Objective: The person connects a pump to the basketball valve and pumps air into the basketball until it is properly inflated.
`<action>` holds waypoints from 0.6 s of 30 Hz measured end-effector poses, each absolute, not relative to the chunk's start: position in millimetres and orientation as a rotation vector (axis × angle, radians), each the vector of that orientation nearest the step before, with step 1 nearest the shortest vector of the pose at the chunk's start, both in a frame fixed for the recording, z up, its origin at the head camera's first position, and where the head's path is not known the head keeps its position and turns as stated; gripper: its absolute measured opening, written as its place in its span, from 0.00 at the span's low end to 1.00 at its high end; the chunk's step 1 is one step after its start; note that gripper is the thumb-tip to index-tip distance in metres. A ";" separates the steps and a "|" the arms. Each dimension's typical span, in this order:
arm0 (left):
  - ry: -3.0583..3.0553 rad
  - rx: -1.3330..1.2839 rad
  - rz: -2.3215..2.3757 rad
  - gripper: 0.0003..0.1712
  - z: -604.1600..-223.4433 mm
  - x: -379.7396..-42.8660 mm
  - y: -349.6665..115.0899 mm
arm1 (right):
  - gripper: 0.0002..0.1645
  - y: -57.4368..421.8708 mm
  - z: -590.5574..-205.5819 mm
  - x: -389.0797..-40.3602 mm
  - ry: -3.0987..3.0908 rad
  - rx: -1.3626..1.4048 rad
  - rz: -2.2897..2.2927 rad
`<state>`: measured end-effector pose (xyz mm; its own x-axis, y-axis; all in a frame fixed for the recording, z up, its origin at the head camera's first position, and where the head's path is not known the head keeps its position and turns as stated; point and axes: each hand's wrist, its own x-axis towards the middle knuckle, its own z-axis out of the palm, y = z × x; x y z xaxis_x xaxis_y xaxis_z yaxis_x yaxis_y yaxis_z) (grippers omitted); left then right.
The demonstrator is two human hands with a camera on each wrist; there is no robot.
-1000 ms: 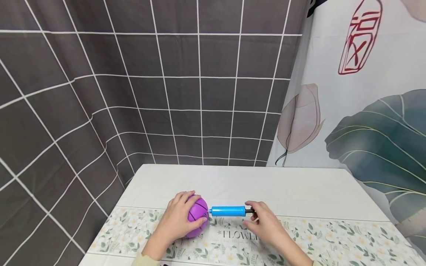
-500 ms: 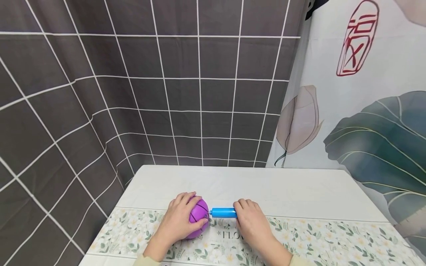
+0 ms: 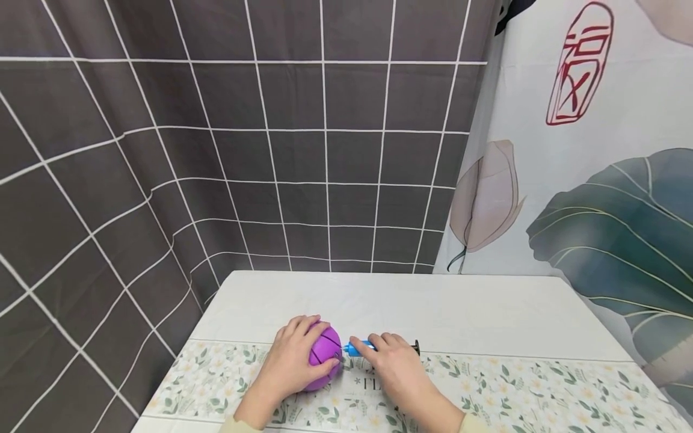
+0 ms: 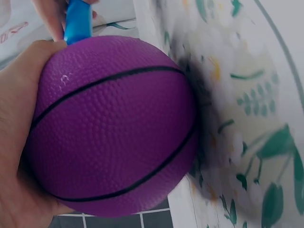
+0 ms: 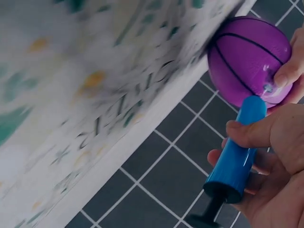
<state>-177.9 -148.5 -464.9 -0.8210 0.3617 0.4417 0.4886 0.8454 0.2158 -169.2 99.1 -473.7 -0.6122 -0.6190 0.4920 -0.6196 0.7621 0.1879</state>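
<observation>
A small purple ball with black lines (image 3: pixel 326 352), like a mini basketball, rests on the table. My left hand (image 3: pixel 288 364) grips it from the left, thumb on the near side and fingers over the top. To its right lies a blue hand pump (image 5: pixel 237 156), with its tip end right at the ball. My right hand (image 3: pixel 399 368) holds the pump's barrel, thumb along one side and fingers curled under it in the right wrist view. The pump's black handle (image 3: pixel 416 347) sticks out behind that hand, near the barrel's end. The hand hides much of the barrel in the head view.
The white table (image 3: pixel 465 307) carries a floral printed band (image 3: pixel 514 391) with lettering across its front part. Behind it hangs a dark grey cloth with a white grid (image 3: pixel 295 156). A pale curtain with leaf prints (image 3: pixel 612 228) hangs at the right.
My right hand has moved left from the pump's black handle, over the rear of the barrel, to grip the barrel nearer the ball. My left hand keeps its grip on the ball.
</observation>
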 end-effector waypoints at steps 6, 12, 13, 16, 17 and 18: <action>-2.621 -0.713 -0.446 0.37 -464.3 -179.2 -147.9 | 0.49 112.5 -478.0 -168.2 -2.335 0.939 0.028; -2.645 -0.705 -0.461 0.37 -464.8 -181.0 -148.5 | 0.46 118.6 -478.2 -166.5 -2.332 0.929 -0.001; -2.649 -0.700 -0.461 0.37 -465.3 -181.3 -148.7 | 0.45 119.2 -478.0 -166.4 -2.339 0.928 -0.004; -2.650 -0.691 -0.459 0.36 -466.3 -182.0 -149.0 | 0.44 121.2 -477.4 -165.8 -2.363 0.931 -0.009; -2.648 -0.688 -0.457 0.36 -466.4 -182.1 -149.0 | 0.44 121.7 -477.1 -165.6 -2.367 0.931 -0.010; -2.647 -0.686 -0.455 0.36 -466.6 -182.2 -149.0 | 0.44 122.3 -476.9 -165.5 -2.370 0.931 -0.010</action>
